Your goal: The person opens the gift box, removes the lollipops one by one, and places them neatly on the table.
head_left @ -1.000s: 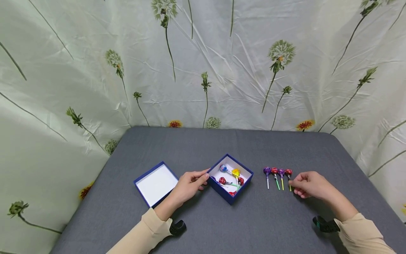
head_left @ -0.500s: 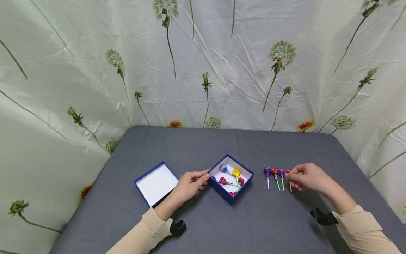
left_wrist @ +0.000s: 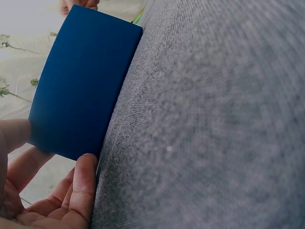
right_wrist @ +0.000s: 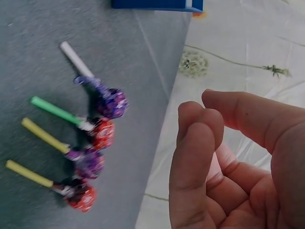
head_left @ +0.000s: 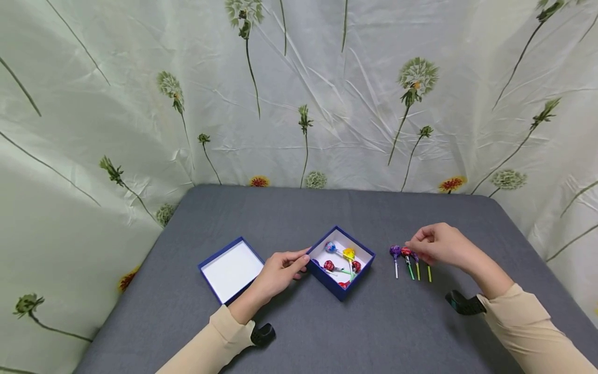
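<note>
My left hand (head_left: 275, 275) holds the near left corner of an open blue box (head_left: 324, 278) with a white inside, its thumb on one side and fingers on the other. Several wrapped lollipops lie loose in the box, including a yellow one (head_left: 348, 253) and a blue one (head_left: 330, 246). Right of the box, more lollipops lie in a row: purple with a white stick (right_wrist: 113, 102), red with a green stick (right_wrist: 103, 133), purple (right_wrist: 89, 163) and red (right_wrist: 82, 195) with yellow sticks. Above the row hovers my right hand (head_left: 441, 244), fingers loosely bent, nothing between them; it partly hides the row in the head view.
The blue-rimmed lid (head_left: 232, 270) lies on the grey table (head_left: 289, 213), inner white face up, left of the box and beside my left forearm. A curtain (head_left: 261, 145) with a flower print hangs behind the table.
My right hand has left the rightmost lollipop's stick, rising and moving left over the row. The row lies as before. My left hand and the box have stayed put.
</note>
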Demonstrator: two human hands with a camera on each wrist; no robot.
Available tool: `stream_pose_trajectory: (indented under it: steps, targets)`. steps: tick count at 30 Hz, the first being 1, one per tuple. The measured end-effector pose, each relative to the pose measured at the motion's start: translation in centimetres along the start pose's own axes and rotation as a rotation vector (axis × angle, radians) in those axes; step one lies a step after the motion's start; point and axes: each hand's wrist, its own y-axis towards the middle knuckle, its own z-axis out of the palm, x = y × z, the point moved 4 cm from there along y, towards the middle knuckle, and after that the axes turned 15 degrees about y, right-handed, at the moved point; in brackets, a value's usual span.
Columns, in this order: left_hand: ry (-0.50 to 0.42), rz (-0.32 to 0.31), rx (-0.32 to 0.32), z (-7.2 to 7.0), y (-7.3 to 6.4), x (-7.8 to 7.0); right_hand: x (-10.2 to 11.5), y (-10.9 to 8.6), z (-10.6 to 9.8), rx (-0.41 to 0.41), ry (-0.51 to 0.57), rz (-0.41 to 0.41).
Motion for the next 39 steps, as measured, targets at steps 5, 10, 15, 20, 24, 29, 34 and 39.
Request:
stream_pose_trajectory:
  steps: [5, 10, 15, 20, 24, 29, 34, 39]
  targets:
    - [0.004, 0.001, 0.003, -0.1, 0.0, 0.0, 1.5, 0.5, 0.2, 0.015, -0.005, -0.022]
    - [0.003, 0.003, 0.000, -0.1, 0.0, -0.1, 2.8, 1.0, 0.5, 0.031, 0.005, -0.035]
    - [0.004, 0.004, -0.009, -0.1, -0.1, -0.2, 4.1, 1.6, 1.3, 0.051, -0.012, -0.058]
    - [0.004, 0.003, -0.008, 0.0, -0.2, -0.3, 5.2, 2.2, 2.3, 0.076, -0.013, -0.078]
    - [-0.001, 0.003, -0.006, 0.1, -0.3, -0.3, 6.0, 2.8, 3.3, 0.105, -0.019, -0.099]
    - [0.007, 0.022, -0.010, 0.0, -0.2, -0.4, 7.0, 3.3, 4.7, 0.148, -0.032, -0.119]
    - [0.013, 0.020, -0.010, -0.1, -0.1, -0.4, 8.0, 3.6, 6.0, 0.198, -0.051, -0.146]
    - [0.017, 0.026, -0.013, -0.1, -0.1, -0.3, 8.8, 4.1, 7.6, 0.258, -0.071, -0.175]
